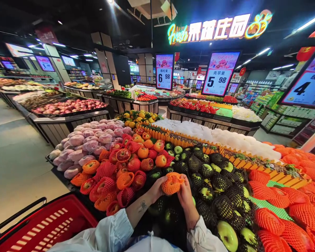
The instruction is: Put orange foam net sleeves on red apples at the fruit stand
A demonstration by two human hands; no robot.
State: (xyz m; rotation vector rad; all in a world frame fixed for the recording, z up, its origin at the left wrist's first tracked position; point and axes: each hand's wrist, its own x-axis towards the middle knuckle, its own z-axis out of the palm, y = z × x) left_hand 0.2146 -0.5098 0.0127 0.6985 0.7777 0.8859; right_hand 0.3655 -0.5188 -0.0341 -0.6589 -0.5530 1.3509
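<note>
An apple in an orange foam net (171, 184) is held up in front of me over the fruit display. My left hand (156, 190) grips it from the left side, and my right hand (185, 191) has its fingers closed on the net's right edge. The net covers most of the fruit. Beyond and to the left lie red apples (134, 165) in red and orange nets. On the right, and partly under my hands, are green apples (207, 170) in black nets.
A red shopping basket (49, 224) with a black handle is at lower left. Pinkish wrapped fruit (90, 145) fills the display's left side. An orange fence-like divider (241, 160) runs behind the green apples. Orange-netted fruit (303, 213) lies at right. Price screens (220, 73) hang overhead.
</note>
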